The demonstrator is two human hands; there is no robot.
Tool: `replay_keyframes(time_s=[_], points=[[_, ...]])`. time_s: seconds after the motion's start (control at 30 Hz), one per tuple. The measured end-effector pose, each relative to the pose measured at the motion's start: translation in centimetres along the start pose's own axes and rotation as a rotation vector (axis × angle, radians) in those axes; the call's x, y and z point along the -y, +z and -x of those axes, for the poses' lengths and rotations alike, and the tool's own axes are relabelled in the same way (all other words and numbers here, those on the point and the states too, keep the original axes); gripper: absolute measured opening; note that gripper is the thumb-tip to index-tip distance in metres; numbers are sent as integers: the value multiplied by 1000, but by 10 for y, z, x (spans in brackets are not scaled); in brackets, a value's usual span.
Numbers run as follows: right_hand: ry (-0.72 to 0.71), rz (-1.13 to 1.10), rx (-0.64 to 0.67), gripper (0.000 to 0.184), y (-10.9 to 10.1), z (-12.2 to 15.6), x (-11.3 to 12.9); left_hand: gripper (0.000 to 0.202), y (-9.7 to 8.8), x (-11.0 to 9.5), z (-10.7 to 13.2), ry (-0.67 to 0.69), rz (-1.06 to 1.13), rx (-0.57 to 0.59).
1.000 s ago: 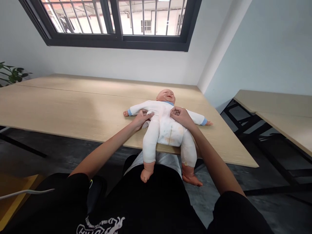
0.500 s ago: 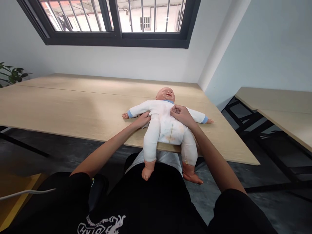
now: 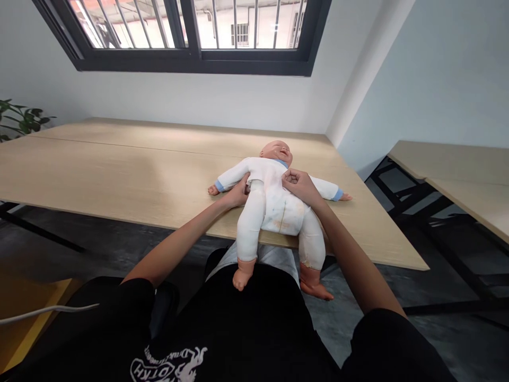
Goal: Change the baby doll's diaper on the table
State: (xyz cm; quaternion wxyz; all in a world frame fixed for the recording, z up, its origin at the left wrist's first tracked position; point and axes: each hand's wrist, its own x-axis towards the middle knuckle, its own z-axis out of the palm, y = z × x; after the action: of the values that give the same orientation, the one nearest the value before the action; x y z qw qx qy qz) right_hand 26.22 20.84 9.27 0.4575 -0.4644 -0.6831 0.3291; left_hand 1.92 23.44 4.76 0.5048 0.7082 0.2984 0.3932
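A baby doll [image 3: 274,199] in a white romper with blue cuffs lies on its back at the near edge of the wooden table [image 3: 119,170], legs hanging over the edge. My left hand [image 3: 237,193] is tucked against the doll's side under its arm, fingers curled into the romper. My right hand [image 3: 299,184] rests on the doll's chest with the fingers pinched on the white fabric. The doll's head [image 3: 277,150] points away from me.
A second wooden table [image 3: 449,170] with black legs stands at the right. A potted plant [image 3: 18,119] shows at the far left edge. A white cable [image 3: 43,312] runs past my left sleeve. A barred window is on the back wall.
My left hand has slid in closer under the doll's arm, hiding the white cloth it showed before. The doll's torso has turned slightly to the right. My right hand stays on the chest.
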Motion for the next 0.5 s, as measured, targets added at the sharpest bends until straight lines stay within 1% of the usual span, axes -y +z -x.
replay_keyframes(time_s=[0.1,0.23,0.4,0.5], points=[[7,-4,-4,28,0,0,0,80,5,-4,0,52,36,4],[-11,1,1,26,0,0,1,77,6,-9,3,-5,87,25],[-12,16,-10,26,-1,1,2,68,5,-12,4,-23,120,-46],[-12,10,-4,26,-1,0,2,72,5,-14,5,-60,231,-61]])
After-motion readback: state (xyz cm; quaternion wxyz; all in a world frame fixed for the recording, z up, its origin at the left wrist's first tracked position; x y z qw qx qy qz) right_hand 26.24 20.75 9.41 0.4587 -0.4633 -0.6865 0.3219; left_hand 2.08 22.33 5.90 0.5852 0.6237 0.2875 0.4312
